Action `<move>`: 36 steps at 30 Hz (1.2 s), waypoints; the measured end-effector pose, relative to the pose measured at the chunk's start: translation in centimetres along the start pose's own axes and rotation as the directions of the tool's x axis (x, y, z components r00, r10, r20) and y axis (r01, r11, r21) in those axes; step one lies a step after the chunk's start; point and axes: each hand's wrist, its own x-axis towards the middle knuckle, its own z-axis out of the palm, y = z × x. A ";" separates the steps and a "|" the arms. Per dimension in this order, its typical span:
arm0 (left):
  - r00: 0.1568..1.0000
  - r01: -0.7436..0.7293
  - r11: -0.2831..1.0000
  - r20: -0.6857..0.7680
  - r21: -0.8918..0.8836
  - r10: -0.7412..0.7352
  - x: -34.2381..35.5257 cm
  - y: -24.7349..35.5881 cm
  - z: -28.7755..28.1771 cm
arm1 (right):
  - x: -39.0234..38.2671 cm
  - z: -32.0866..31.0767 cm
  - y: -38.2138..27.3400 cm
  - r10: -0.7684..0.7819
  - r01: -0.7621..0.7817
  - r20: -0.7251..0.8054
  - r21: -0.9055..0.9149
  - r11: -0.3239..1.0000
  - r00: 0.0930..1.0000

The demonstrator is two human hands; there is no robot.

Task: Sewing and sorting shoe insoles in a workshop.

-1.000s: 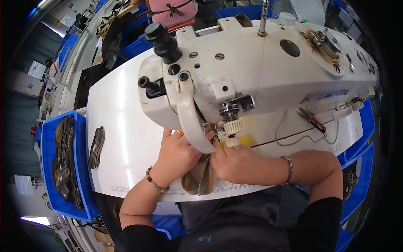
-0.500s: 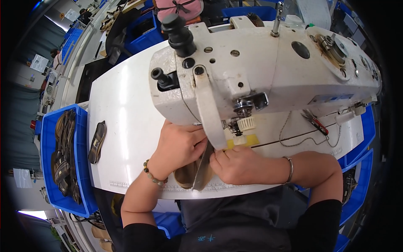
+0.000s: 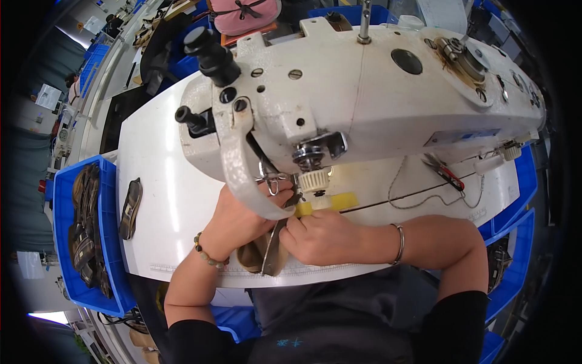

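A white industrial sewing machine point(image 3: 370, 103) stands over the white table point(image 3: 157, 158). My left hand point(image 3: 239, 215) is closed on a brown shoe-like piece point(image 3: 251, 258), with its fingertips partly hidden behind the machine's pale curved arm at the needle. A silver zipper point(image 3: 267, 255) runs along the piece. My right hand point(image 3: 321, 236) pinches the piece at the zipper, just below the presser area, with its fingers curled. A yellow plate point(image 3: 342, 200) lies beside the needle, right of the piece.
A blue bin point(image 3: 118, 285) of brown pieces is at the left, next to a loose piece point(image 3: 130, 209). Red-handled snips point(image 3: 448, 176) and a cord point(image 3: 412, 203) lie at the right, near more blue bins point(image 3: 515, 261). Other workstations and people point(image 3: 73, 88) are behind.
The lower end of the brown piece and zipper has shifted left, along with my hands' grip on it. The whole view has also shifted a little.
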 end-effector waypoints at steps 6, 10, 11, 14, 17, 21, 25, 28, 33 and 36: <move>0.991 0.101 0.990 0.092 -0.098 -0.092 -0.3 -1.3 -0.2 | -0.1 0.2 0.3 0.145 -0.142 0.001 -0.171 0.975 0.989; 0.999 0.049 0.989 0.008 -0.143 -0.048 -0.4 -1.8 0.1 | 0.3 0.5 0.8 0.089 -0.085 0.036 -0.103 0.991 0.995; 1.000 0.017 0.995 -0.012 -0.101 -0.018 -0.5 -1.9 0.1 | 0.4 0.5 1.0 0.073 -0.070 0.040 -0.082 0.994 0.997; 0.998 0.033 0.999 0.056 -0.041 -0.031 -0.7 -1.9 -0.4 | 0.6 0.6 1.3 0.039 -0.036 0.030 -0.095 0.995 0.999; 0.993 0.055 0.998 0.107 -0.016 -0.053 -0.4 -1.6 -0.6 | 0.9 0.9 1.6 0.023 -0.022 0.007 -0.116 0.993 1.000; 0.997 0.033 0.998 0.077 -0.054 -0.029 0.0 -1.1 -0.7 | 0.7 0.7 1.9 0.004 -0.003 0.010 -0.092 0.996 1.000; 0.995 0.049 0.998 0.092 -0.048 -0.044 0.0 -0.8 -0.4 | 0.5 -0.2 1.9 0.003 -0.001 0.035 -0.048 0.999 0.999; 0.979 0.093 0.995 0.183 -0.030 -0.086 -0.3 -1.0 -0.3 | 0.6 -0.4 2.0 0.003 -0.003 0.041 -0.012 1.000 0.999; 0.992 0.106 0.993 0.081 -0.055 -0.101 -0.2 -0.7 0.3 | 0.2 -0.3 2.2 0.029 -0.031 0.055 0.020 0.999 0.998; 0.994 0.107 0.990 0.025 -0.088 -0.105 0.0 -0.6 0.4 | -0.2 -0.3 2.5 0.022 -0.023 0.034 0.021 1.000 0.999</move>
